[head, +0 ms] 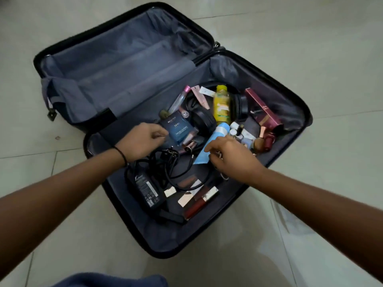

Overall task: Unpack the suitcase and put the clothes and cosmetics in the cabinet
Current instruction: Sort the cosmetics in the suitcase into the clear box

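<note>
A black suitcase [298, 129] lies open on the floor. Its left half [116, 65] shows only grey lining. The right half holds cosmetics: a dark blue perfume box [179, 129], a yellow bottle [222, 104], a light blue tube [213, 139], a maroon box [263, 108], lipsticks [199, 204] and small bottles [238, 131]. My left hand [145, 140] pinches the left edge of the blue perfume box. My right hand [230, 157] reaches down over the light blue tube, with finger and thumb closing on its lower end.
Black headphones [202, 119], a black power adapter [145, 187] and tangled cables [172, 162] lie among the cosmetics. Pale floor tiles [310, 48] surround the suitcase. Blue cloth [107, 280] shows at the bottom edge.
</note>
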